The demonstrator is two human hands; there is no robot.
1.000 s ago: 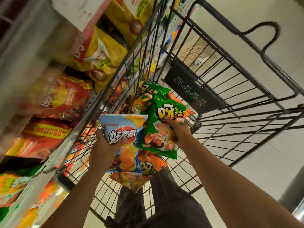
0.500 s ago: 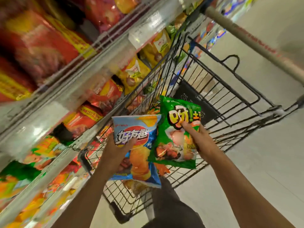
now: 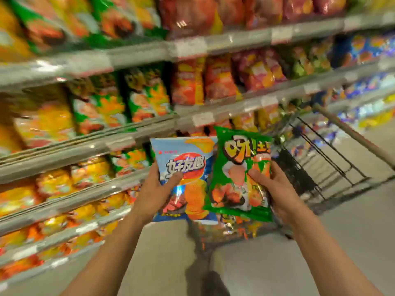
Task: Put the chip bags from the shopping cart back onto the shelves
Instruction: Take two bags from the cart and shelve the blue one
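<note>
Left hand grips blue chip bag; right hand grips green chip bag, fingers curled on each. Both raised before shelves, cart at right. Step: carrying to shelf. Next: find matching rows.

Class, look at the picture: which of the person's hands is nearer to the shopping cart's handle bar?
Right. The right hand, gripping the green chip bag, lies just left of and below the cart handle; the left hand, holding the blue chip bag, is farther left.
</note>
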